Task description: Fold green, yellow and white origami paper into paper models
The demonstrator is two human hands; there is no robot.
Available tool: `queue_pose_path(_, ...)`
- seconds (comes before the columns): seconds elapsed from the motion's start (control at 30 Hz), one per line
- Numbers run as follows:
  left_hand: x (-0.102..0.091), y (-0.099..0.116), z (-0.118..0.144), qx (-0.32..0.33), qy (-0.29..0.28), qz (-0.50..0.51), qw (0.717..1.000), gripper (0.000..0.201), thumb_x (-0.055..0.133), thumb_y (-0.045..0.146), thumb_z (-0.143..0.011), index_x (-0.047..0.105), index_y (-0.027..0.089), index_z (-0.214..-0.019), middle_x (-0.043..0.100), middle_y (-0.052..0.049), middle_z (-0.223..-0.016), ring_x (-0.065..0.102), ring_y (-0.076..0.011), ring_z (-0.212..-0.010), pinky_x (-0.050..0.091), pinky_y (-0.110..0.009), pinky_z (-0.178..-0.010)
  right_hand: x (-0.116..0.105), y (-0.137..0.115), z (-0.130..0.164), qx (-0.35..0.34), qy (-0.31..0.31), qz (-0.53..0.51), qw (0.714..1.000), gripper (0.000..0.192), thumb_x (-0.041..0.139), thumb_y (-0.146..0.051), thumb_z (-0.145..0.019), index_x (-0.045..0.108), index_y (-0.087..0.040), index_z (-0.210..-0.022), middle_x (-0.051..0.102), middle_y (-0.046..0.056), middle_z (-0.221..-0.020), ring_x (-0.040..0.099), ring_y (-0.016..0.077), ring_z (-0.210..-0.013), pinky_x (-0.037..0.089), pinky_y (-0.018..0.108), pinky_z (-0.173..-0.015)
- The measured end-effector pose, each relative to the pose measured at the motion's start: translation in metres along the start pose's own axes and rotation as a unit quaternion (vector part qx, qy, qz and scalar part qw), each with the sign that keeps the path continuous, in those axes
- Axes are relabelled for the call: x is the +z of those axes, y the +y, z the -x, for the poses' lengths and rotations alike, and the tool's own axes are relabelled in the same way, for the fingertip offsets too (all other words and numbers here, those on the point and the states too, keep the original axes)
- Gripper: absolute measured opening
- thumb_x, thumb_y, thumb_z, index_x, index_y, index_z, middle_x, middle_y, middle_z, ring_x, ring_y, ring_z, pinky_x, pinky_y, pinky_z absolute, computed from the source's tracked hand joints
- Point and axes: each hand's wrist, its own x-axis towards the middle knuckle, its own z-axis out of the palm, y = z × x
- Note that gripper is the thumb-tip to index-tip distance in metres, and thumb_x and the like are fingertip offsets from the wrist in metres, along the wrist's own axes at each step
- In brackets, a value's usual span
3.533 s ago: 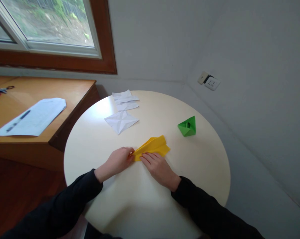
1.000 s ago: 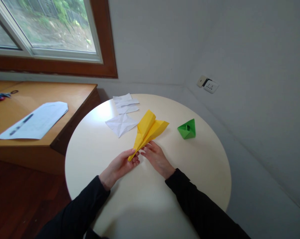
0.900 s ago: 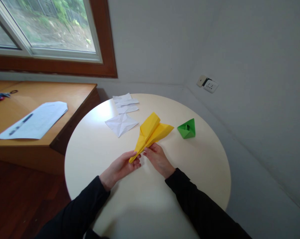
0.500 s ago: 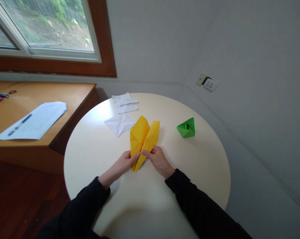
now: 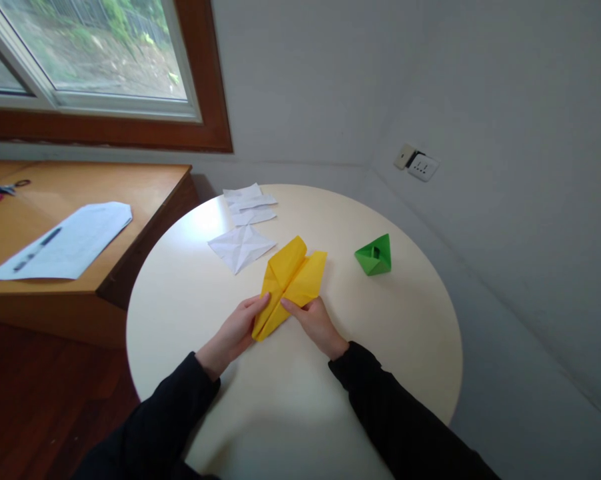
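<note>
Yellow folded paper with flared flaps point(image 5: 291, 281): could buckle or skew if the thumbs press unevenly; a hard squeeze on one side might blur the centre crease.
Left hand point(image 5: 236, 328): its grip is narrow, pinching the paper's left edge, thumb on top; the fingers beneath are hidden.
Right hand point(image 5: 320, 328): its grip is likewise narrow, grasping the right side, thumb beside the centre crease.
Round cream table point(image 5: 405, 353): the yellow paper is over its middle, narrow end toward the near edge.
White creased paper square point(image 5: 241, 247): lies toward the far-left edge.
Green folded-paper shape point(image 5: 375, 265): sits toward the far-right edge, apart from both hands.
</note>
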Motion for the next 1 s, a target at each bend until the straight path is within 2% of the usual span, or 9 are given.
queue_pose_path(0.1,-0.0020,-0.0005,-0.0016,-0.009,-0.006,0.034,0.999,0.027,0.067,0.032,-0.075,0.067,0.011,-0.093,0.069,-0.010,-0.091,0.063,-0.0168,-0.077,0.049,-0.025,-0.072,-0.0014,-0.0029,0.0005,0.000,0.003,-0.013,1.000,0.037,0.075,-0.034,-0.062,0.066,-0.018,-0.093,0.069,0.007,-0.102,0.062,0.0241,-0.096,0.049,0.041,-0.088)
queue_pose_path(0.3,0.0009,-0.0008,-0.0008,-0.021,-0.018,0.040,0.999,0.020,0.069,0.024,-0.073,0.066,0.011,-0.087,0.069,-0.007,-0.082,0.062,-0.0127,-0.064,0.048,-0.022,-0.061,-0.0035,-0.0015,0.0029,-0.001,-0.062,-0.072,0.995,0.032,0.074,-0.035,-0.065,0.067,-0.022,-0.093,0.069,0.004,-0.101,0.061,0.0237,-0.099,0.045,0.042,-0.093)
queue_pose_path(0.47,0.0016,-0.0011,-0.0008,-0.022,-0.016,0.048,0.998,0.016,0.070,0.024,-0.072,0.063,0.012,-0.079,0.065,-0.003,-0.074,0.060,-0.0106,-0.060,0.046,-0.020,-0.056,-0.0029,-0.0041,0.0034,-0.005,-0.059,-0.148,0.987,0.036,0.072,-0.042,-0.066,0.068,-0.022,-0.095,0.068,0.005,-0.105,0.059,0.0253,-0.103,0.045,0.042,-0.093)
queue_pose_path(0.57,-0.0008,-0.0036,-0.0021,-0.021,-0.013,0.036,0.999,0.017,0.070,0.027,-0.072,0.062,0.013,-0.076,0.061,-0.001,-0.066,0.058,-0.0096,-0.057,0.045,-0.018,-0.052,-0.0041,-0.0033,0.0019,-0.007,-0.067,-0.137,0.988,0.031,0.071,-0.038,-0.068,0.069,-0.022,-0.094,0.069,0.004,-0.103,0.059,0.0248,-0.102,0.045,0.041,-0.093)
queue_pose_path(0.67,-0.0008,-0.0040,-0.0019,-0.016,-0.012,0.032,0.999,0.019,0.070,0.028,-0.072,0.063,0.012,-0.079,0.062,-0.002,-0.068,0.058,-0.0102,-0.058,0.046,-0.019,-0.054,-0.0057,0.0000,0.0003,-0.016,-0.031,-0.112,0.993,0.026,0.072,-0.035,-0.068,0.070,-0.020,-0.089,0.070,0.004,-0.098,0.061,0.0235,-0.096,0.045,0.040,-0.091)
queue_pose_path(0.83,0.0025,-0.0018,0.0005,-0.004,-0.027,0.027,0.999,0.027,0.073,0.021,-0.069,0.065,0.012,-0.092,0.068,-0.008,-0.089,0.063,-0.0157,-0.074,0.049,-0.025,-0.069,-0.0050,-0.0010,-0.0002,-0.006,0.049,-0.064,0.997,0.028,0.073,-0.036,-0.065,0.069,-0.016,-0.084,0.071,0.006,-0.088,0.063,0.0227,-0.085,0.048,0.040,-0.084)
queue_pose_path(1.0,0.0006,-0.0070,-0.0030,0.019,-0.028,-0.008,0.999,0.022,0.073,0.017,-0.069,0.067,0.009,-0.089,0.069,-0.010,-0.089,0.063,-0.0157,-0.076,0.047,-0.025,-0.073,-0.0017,-0.0078,0.0002,-0.021,0.054,-0.054,0.997,0.029,0.072,-0.036,-0.065,0.066,-0.016,-0.086,0.070,0.006,-0.088,0.062,0.0218,-0.085,0.049,0.037,-0.081)
